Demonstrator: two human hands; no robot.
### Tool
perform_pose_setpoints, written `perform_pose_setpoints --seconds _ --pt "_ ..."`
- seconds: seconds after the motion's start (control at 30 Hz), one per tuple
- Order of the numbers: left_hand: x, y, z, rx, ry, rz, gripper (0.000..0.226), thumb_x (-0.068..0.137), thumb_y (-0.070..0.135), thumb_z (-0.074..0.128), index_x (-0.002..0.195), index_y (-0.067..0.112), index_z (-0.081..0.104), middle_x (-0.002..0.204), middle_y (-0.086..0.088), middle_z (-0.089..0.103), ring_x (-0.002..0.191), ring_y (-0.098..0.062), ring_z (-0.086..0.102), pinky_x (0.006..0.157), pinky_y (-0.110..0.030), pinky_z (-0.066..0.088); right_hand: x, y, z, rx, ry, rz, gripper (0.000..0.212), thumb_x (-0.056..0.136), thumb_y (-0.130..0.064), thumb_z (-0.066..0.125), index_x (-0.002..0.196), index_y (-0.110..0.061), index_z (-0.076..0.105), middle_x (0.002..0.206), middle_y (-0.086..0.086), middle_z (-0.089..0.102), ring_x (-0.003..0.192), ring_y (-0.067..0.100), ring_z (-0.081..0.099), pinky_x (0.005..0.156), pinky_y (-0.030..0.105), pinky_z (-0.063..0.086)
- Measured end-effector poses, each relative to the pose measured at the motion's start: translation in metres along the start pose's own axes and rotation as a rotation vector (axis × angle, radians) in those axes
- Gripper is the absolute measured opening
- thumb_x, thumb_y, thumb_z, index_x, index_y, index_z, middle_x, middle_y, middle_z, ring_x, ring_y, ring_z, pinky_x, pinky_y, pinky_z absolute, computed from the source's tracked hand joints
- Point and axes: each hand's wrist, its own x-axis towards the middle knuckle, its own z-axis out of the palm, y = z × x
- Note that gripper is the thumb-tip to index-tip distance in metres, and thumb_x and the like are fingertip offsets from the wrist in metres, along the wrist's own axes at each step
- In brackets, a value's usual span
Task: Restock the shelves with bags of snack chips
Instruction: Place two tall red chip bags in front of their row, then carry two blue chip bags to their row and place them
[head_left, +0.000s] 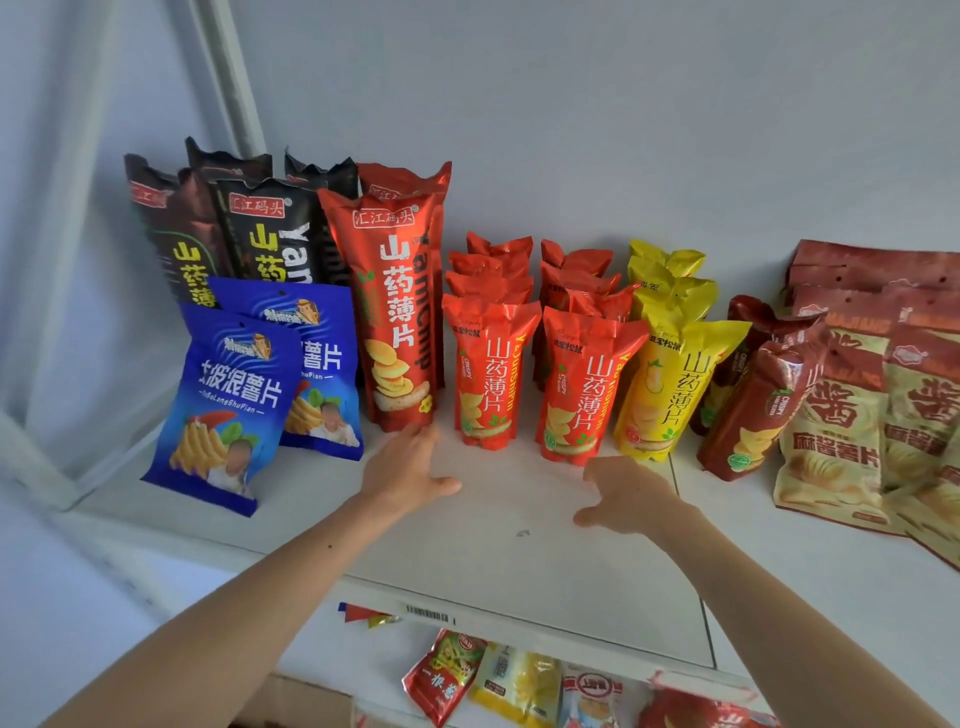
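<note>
Forearms, two, bare, entering from the bottom edge and nearest my lens; left hand (410, 470) spread flat with fingers loose, tips just at the foot of the tall red bag (395, 306), holding nothing; right hand (626, 493) likewise relaxed and empty, hovering near the base of the second small red bag (584, 384). Stock on the white shelf (519, 551), left to right: black tall bags (249, 234) at the back, two blue bags (234, 410) leaning in front, tall red bag with another behind, two files of small red bags headed by the first small red bag (488, 374), a file of yellow bags (670, 384), dark red bags (753, 410) tilted over, flat beige bags (852, 431) stacked at far right. Risk, as I judge it: these narrow bags stand on small bases in tight files, so a careless nudge from either hand could topple a front one and domino its row; the leaning blue pair sits near the shelf's front and could slide off. Surface: plain white board with a seam right of centre and a barcode strip on its front edge. Room: pale wall behind, white upright post at left, lower shelf with more packets (498, 680) below
</note>
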Motion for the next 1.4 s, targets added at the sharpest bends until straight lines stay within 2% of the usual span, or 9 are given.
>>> perform_pose_setpoints --seconds 0.27,0.4,0.5,0.6,0.8,0.9,0.97,1.2,1.4 --pt "-0.052 -0.052 -0.041 0.052 0.174 -0.063 0.053 0.082 0.046 0.071 0.126 0.019 0.057 0.134 0.003 0.056 0.122 -0.017 0.054 0.084 -0.032 0.048 -0.007 -0.091 -0.018 -0.107 0.16 -0.288 0.058 0.088 -0.047 0.064 0.135 -0.017 0.047 0.138 0.005 0.053 0.125 0.028 0.052 0.098 0.042 0.047" --pt "-0.066 -0.098 -0.065 0.062 0.31 -0.125 0.045 0.079 0.044 0.077 0.111 0.015 0.064 0.117 -0.003 0.066 0.113 -0.021 0.059 0.081 -0.033 0.051 0.003 -0.139 -0.027 -0.123 0.202 -0.391 0.056 0.089 -0.045 0.064 0.134 -0.017 0.047 0.137 0.004 0.052 0.124 0.028 0.052 0.095 0.042 0.047" --pt "-0.07 -0.139 -0.077 0.0 0.35 -0.159 0.04 0.074 0.038 0.081 0.097 0.01 0.063 0.105 -0.006 0.067 0.102 -0.025 0.062 0.064 -0.028 0.046 0.018 -0.174 -0.028 -0.047 0.217 -0.422 0.065 0.085 -0.046 0.068 0.136 -0.016 0.042 0.138 0.007 0.052 0.125 0.029 0.052 0.094 0.041 0.047" --pt "-0.071 -0.169 -0.093 -0.077 0.392 -0.28 0.045 0.072 0.04 0.079 0.106 0.015 0.063 0.11 -0.004 0.064 0.099 -0.025 0.062 0.073 -0.037 0.053 0.034 -0.205 -0.024 0.131 0.198 -0.391 0.073 0.081 -0.046 0.073 0.135 -0.012 0.036 0.136 0.009 0.054 0.122 0.031 0.055 0.092 0.041 0.049" --pt "-0.064 -0.214 -0.107 -0.329 0.253 -0.354 0.104 0.047 0.075 0.074 0.129 0.018 0.044 0.126 -0.002 0.054 0.117 -0.019 0.051 0.089 -0.038 0.052 0.061 -0.248 -0.01 0.394 0.18 -0.324 0.066 0.076 -0.042 0.078 0.118 -0.009 0.04 0.114 0.007 0.06 0.103 0.028 0.061 0.079 0.037 0.05" --pt "-0.052 -0.24 -0.106 -0.377 0.154 -0.395 0.116 0.047 0.07 0.079 0.138 0.015 0.035 0.134 -0.007 0.051 0.124 -0.022 0.051 0.09 -0.034 0.049 0.073 -0.26 -0.003 0.462 0.189 -0.292 0.069 0.075 -0.041 0.079 0.119 -0.007 0.039 0.112 0.008 0.058 0.102 0.027 0.06 0.074 0.036 0.048" --pt "-0.043 -0.257 -0.103 -0.432 0.101 -0.401 0.125 0.039 0.078 0.078 0.138 0.018 0.033 0.132 -0.004 0.055 0.121 -0.022 0.056 0.094 -0.041 0.054 0.079 -0.264 -0.001 0.52 0.177 -0.277 0.069 0.077 -0.039 0.079 0.121 -0.006 0.036 0.111 0.006 0.056 0.097 0.022 0.056 0.071 0.033 0.044" --pt "-0.021 -0.293 -0.093 -0.575 -0.014 -0.303 0.094 0.044 0.061 0.092 0.124 0.034 0.051 0.118 0.01 0.068 0.108 -0.013 0.067 0.09 -0.048 0.058 0.094 -0.274 0.006 0.738 0.26 -0.242 0.063 0.076 -0.029 0.082 0.119 -0.01 0.04 0.116 0.003 0.061 0.103 0.025 0.064 0.081 0.044 0.057" --pt "-0.021 -0.274 -0.102 -0.644 0.005 -0.343 0.09 0.047 0.049 0.093 0.122 0.028 0.049 0.116 0.009 0.065 0.107 -0.014 0.064 0.091 -0.042 0.057 0.103 -0.279 0.014 0.838 0.354 -0.258 0.041 0.084 -0.036 0.07 0.117 -0.018 0.054 0.109 -0.007 0.067 0.095 0.016 0.067 0.075 0.036 0.058"
